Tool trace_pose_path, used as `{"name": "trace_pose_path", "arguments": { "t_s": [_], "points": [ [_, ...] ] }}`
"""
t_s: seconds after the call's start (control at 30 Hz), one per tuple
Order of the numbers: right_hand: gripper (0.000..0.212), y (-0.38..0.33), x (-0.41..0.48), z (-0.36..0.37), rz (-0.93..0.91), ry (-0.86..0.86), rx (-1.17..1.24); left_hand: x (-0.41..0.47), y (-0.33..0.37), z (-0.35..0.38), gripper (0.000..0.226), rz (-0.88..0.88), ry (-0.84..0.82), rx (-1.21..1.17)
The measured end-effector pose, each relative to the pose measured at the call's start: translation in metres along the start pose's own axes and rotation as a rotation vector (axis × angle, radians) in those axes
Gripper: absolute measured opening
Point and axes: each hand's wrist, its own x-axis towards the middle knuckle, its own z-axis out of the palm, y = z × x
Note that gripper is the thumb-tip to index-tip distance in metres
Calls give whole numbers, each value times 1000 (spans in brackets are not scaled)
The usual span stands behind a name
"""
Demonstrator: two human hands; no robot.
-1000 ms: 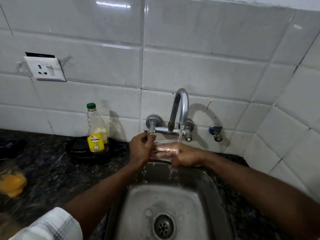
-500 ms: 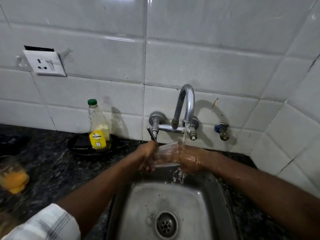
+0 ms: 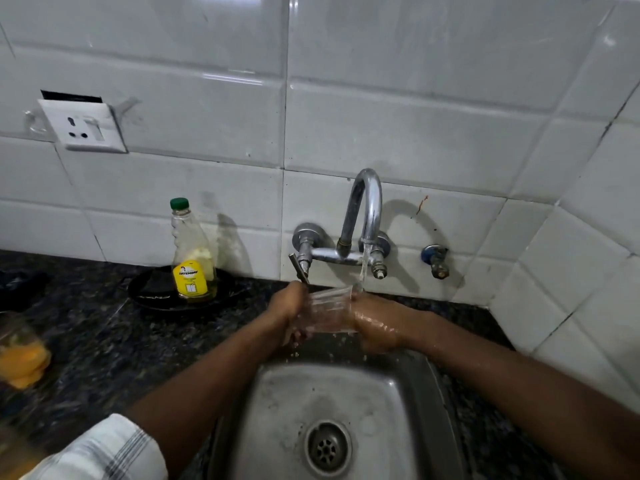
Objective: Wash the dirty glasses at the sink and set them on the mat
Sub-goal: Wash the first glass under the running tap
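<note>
The person is in the washing step. A clear drinking glass (image 3: 328, 310) lies on its side between both hands, up above the back of the shiny steel sink (image 3: 277, 393). The left hand (image 3: 289, 308) has its fingers curled round the left end of the glass. The wet right hand (image 3: 375, 325) holds the right end. A thin stream of water (image 3: 363, 266) falls from the curved silver metal tap (image 3: 364, 206) and hits the glass near the right hand.

It looks like a rinse, with the hands rubbing the glass under the water. No soap foam shows on it.

A clear plastic soap bottle with a green cap and yellow label (image 3: 192, 258) stands to the left on the dark speckled stone counter (image 3: 104, 341). Far to the left sits a blurry glass with orange stuff inside (image 3: 20, 355). That one probably needs washing too.

Next, the person will likely tip the water out and carry the glass to the mat. The mat cannot be picked out here. The glass is wet and slippery, so it needs a firm hold and a soft set-down.
</note>
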Motion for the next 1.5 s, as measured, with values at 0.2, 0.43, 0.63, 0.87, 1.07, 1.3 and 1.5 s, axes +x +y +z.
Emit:
{"name": "trace_pose_path", "arguments": {
  "t_s": [0.2, 0.43, 0.63, 0.87, 1.07, 1.3, 1.5],
  "points": [
    [21, -15, -19, 5, 407, 362, 1024, -5, -18, 22, 33, 52, 89, -237],
    [14, -18, -29, -40, 231, 229, -187, -4, -33, 27, 57, -219, -231, -221],
    [22, -28, -20, -66, 176, 94, -196, -9, -48, 18, 51, -300, -250, -188],
    [7, -24, -29, -22, 298, 391, 578, -21, -19, 32, 52, -78, -349, -586],
    [16, -41, -36, 71, 791, 839, 1963, -40, 7, 39, 28, 646, 245, 737],
    [17, -54, -29, 83, 733, 828, 2262, -60, 34, 53, 32, 902, 278, 1136],
    [20, -51, -22, 52, 652, 790, 1985, -33, 14, 8, 43, 574, 180, 716]
  ]
}}
